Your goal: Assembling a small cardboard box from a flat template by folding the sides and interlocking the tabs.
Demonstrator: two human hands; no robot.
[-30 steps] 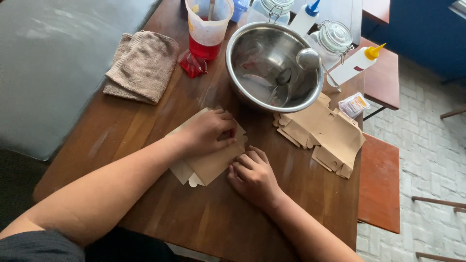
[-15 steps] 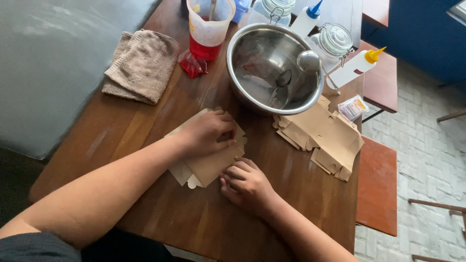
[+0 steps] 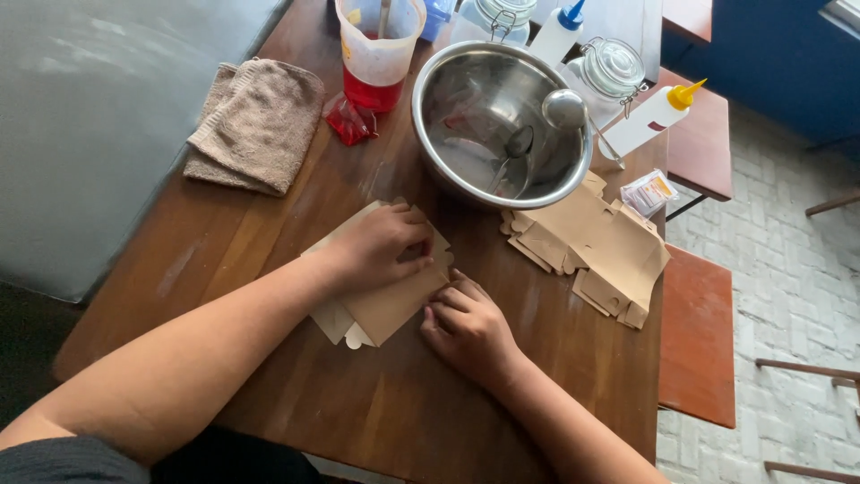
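A flat brown cardboard box blank [image 3: 381, 309] lies on the wooden table [image 3: 269, 233]. My left hand [image 3: 381, 244] presses down on its upper part, fingers curled over the fold. My right hand [image 3: 466, 324] rests at the blank's right edge, fingertips pushing against the cardboard. Both hands touch the same blank; neither lifts it off the table.
A stack of more flat box blanks [image 3: 591, 246] lies to the right. Behind stand a steel bowl [image 3: 497, 121] with a ladle, a measuring jug [image 3: 376, 45] with red liquid, glass jars, squeeze bottles, a small packet [image 3: 649, 193], and a folded brown towel [image 3: 255, 125].
My right hand slid a little down and left along the blank's edge. My left hand stayed pressing on the cardboard.
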